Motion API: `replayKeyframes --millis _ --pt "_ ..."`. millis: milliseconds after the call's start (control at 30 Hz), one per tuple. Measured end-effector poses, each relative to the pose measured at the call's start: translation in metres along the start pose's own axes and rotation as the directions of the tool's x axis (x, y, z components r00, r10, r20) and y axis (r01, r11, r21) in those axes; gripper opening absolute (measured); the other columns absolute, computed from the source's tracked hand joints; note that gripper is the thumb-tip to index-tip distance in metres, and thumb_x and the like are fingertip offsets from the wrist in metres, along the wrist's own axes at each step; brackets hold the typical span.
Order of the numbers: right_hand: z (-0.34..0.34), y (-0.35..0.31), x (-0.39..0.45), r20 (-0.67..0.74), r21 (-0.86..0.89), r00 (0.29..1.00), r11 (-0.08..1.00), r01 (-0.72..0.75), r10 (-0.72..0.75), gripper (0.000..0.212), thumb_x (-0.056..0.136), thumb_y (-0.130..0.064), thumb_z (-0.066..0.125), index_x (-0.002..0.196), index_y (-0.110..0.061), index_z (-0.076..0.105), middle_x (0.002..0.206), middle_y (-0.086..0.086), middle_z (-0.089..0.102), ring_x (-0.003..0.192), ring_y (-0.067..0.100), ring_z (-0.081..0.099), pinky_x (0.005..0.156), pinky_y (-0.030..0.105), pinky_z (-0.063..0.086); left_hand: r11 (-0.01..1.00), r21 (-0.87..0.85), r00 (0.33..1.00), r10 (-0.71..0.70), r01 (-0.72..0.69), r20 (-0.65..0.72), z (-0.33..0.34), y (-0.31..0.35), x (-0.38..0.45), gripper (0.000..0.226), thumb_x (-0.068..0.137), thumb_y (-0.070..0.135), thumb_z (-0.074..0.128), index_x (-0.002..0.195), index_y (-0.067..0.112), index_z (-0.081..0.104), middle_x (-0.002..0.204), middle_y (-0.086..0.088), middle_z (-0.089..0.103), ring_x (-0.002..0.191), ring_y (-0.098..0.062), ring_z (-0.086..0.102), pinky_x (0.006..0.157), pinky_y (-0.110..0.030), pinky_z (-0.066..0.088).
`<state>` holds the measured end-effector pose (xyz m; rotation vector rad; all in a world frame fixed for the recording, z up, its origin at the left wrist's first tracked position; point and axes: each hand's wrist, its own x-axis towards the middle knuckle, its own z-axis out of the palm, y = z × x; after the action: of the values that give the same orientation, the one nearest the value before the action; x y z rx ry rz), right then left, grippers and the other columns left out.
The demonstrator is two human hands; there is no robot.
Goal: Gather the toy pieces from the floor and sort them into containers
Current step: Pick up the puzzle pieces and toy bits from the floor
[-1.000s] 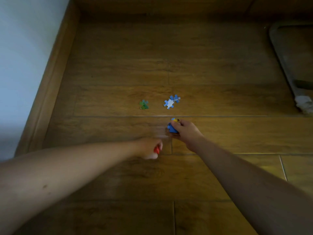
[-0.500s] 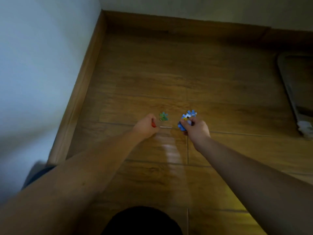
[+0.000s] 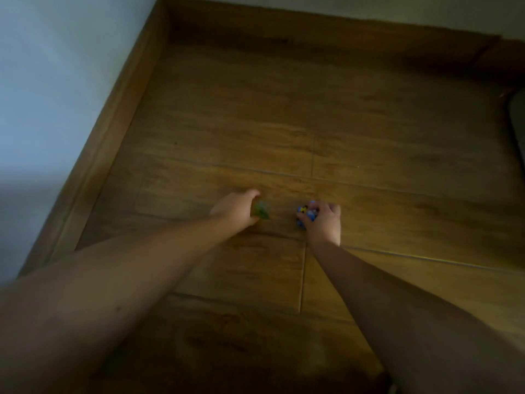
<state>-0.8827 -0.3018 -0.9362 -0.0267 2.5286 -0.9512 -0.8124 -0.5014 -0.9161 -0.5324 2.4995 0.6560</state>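
Note:
Both of my hands are down on the wooden floor (image 3: pixel 284 115), near the middle of the view. My left hand (image 3: pixel 237 209) curls around a green puzzle piece (image 3: pixel 260 211), thumb and fingers closing on it. A red piece seen in that hand earlier is hidden now. My right hand (image 3: pixel 324 220) is closed on a bunch of blue puzzle pieces (image 3: pixel 305 214) with a bit of yellow, pressed low against the floor. No loose pieces show on the floor around the hands.
A pale wall (image 3: pixel 56 95) with a wooden skirting board (image 3: pixel 113 132) runs along the left and across the top. A dark grey object (image 3: pixel 518 123) sits at the right edge.
My left hand has reached forward and closed around the green piece. My right hand has taken up the light blue pieces that lay on the floor. The camera has tilted up and closer.

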Motion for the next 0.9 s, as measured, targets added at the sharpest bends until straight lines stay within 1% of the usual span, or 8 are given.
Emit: replayKeyframes --millis 67,167,233,367,533,633,733,900 --pt "0.0 0.004 0.002 -0.022 -0.002 0.999 1.0 0.026 -0.026 0.033 0.083 -0.024 0.074 0.11 -0.014 0.059 0.124 0.006 0.041 0.087 0.014 0.048 0.08 0.024 0.041 0.994 -0.104 0.999 -0.046 0.043 -0.028 0.013 0.008 0.006 0.073 0.086 0.041 0.067 0.146 0.032 0.027 0.13 -0.006 0.057 0.108 -0.027 0.058 0.082 -0.038 0.052" --pt "0.002 0.004 0.002 -0.04 -0.018 0.998 0.999 0.041 -0.041 0.039 0.081 -0.023 0.075 0.113 -0.014 0.054 0.123 0.007 0.042 0.093 0.021 0.054 0.083 0.032 0.046 0.979 -0.196 0.993 -0.076 0.056 -0.093 0.029 0.014 0.009 0.073 0.084 0.042 0.07 0.143 0.032 0.028 0.127 -0.006 0.058 0.105 -0.027 0.059 0.082 -0.038 0.052" --pt "0.003 -0.001 0.001 -0.037 -0.056 0.998 0.997 0.043 -0.045 0.044 0.08 -0.024 0.075 0.116 -0.013 0.053 0.123 0.009 0.045 0.1 0.028 0.056 0.086 0.038 0.048 0.98 -0.19 0.985 -0.093 0.064 -0.148 0.027 0.015 0.01 0.066 0.081 0.041 0.072 0.136 0.029 0.037 0.124 -0.007 0.06 0.107 -0.028 0.059 0.083 -0.037 0.05" --pt "0.002 -0.002 -0.001 -0.058 -0.23 0.998 0.972 -0.04 0.027 0.051 0.079 -0.038 0.074 0.12 -0.018 0.053 0.124 0.008 0.052 0.116 0.029 0.05 0.094 0.043 0.042 0.989 -0.127 0.99 -0.093 0.079 -0.107 0.017 0.026 0.011 0.034 0.084 0.032 0.072 0.11 0.025 0.052 0.11 -0.006 0.063 0.094 -0.024 0.06 0.076 -0.037 0.051" --pt "-0.008 -0.001 0.002 -0.04 -0.259 0.998 0.965 -0.048 0.039 0.037 0.08 -0.041 0.072 0.112 -0.026 0.063 0.12 0.005 0.055 0.117 0.027 0.047 0.096 0.041 0.036 0.996 -0.069 0.99 -0.066 0.058 -0.127 0.015 0.034 0.011 0.017 0.084 0.028 0.072 0.088 0.023 0.056 0.106 -0.006 0.063 0.095 -0.023 0.059 0.079 -0.038 0.051" --pt "-0.019 0.006 0.006 -0.032 -0.211 0.999 0.977 0.026 -0.034 0.035 0.08 -0.039 0.073 0.108 -0.02 0.066 0.114 0.008 0.059 0.11 0.028 0.052 0.089 0.037 0.043 0.998 -0.054 0.992 -0.027 0.021 -0.121 0.015 0.032 0.012 0.022 0.082 0.031 0.074 0.094 0.02 0.059 0.109 -0.007 0.062 0.097 -0.023 0.058 0.078 -0.035 0.048" --pt "-0.03 0.013 0.011 -0.026 -0.14 1.0 0.99 0.003 -0.006 0.035 0.08 -0.035 0.075 0.107 -0.015 0.067 0.106 0.008 0.067 0.1 0.026 0.061 0.072 0.029 0.043 0.995 -0.088 0.991 -0.06 0.05 -0.124 0.012 0.024 0.011 0.04 0.082 0.032 0.074 0.116 0.025 0.054 0.116 -0.003 0.058 0.103 -0.023 0.056 0.078 -0.035 0.047" --pt "-0.033 0.01 0.014 0.054 -0.133 0.992 0.984 0.117 -0.111 0.041 0.074 -0.028 0.081 0.106 -0.009 0.064 0.114 0.013 0.055 0.102 0.025 0.055 0.082 0.024 0.038 0.992 -0.098 0.991 -0.087 0.078 -0.098 0.002 0.007 0.008 0.043 0.084 0.033 0.072 0.122 0.03 0.052 0.117 -0.003 0.059 0.097 -0.02 0.055 0.079 -0.036 0.051"
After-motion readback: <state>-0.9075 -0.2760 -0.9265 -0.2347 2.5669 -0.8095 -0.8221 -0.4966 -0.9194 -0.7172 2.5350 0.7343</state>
